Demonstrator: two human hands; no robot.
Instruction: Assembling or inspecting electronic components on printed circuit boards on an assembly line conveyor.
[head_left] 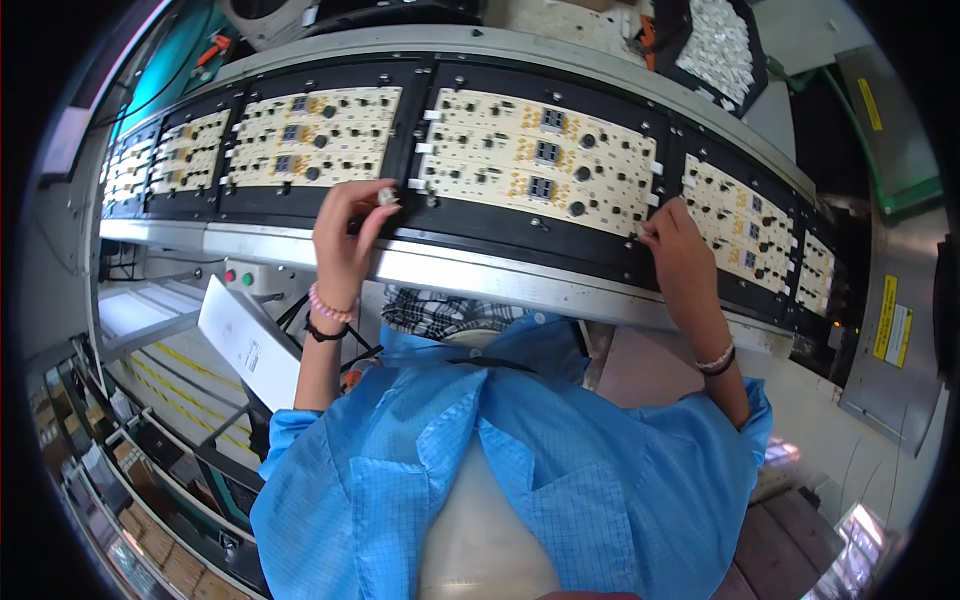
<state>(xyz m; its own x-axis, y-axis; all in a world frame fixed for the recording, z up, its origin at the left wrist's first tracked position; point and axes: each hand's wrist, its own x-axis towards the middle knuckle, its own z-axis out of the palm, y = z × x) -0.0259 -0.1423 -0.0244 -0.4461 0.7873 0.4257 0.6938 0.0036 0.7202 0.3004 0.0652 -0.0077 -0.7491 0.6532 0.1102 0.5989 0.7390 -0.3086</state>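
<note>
A black carrier frame (590, 236) lies in front of me with cream circuit boards (480, 148) set in it, each board carrying dark components and yellow parts. My left hand (345, 235) is over the frame's near edge, left of the middle boards, its fingers closed on small whitish parts (388, 196) whose exact kind is too small to tell. My right hand (684, 255) reaches to the near right corner of the middle boards. Its thumb and forefinger are pinched together there, and whatever lies between the fingertips is hidden.
More framed boards (310, 135) line the conveyor to the left, and others (745, 220) to the right. A metal rail (480, 278) runs along the near side. Beyond the line, a black bin (718, 50) holds many small white parts. A control box (245, 277) with buttons hangs below.
</note>
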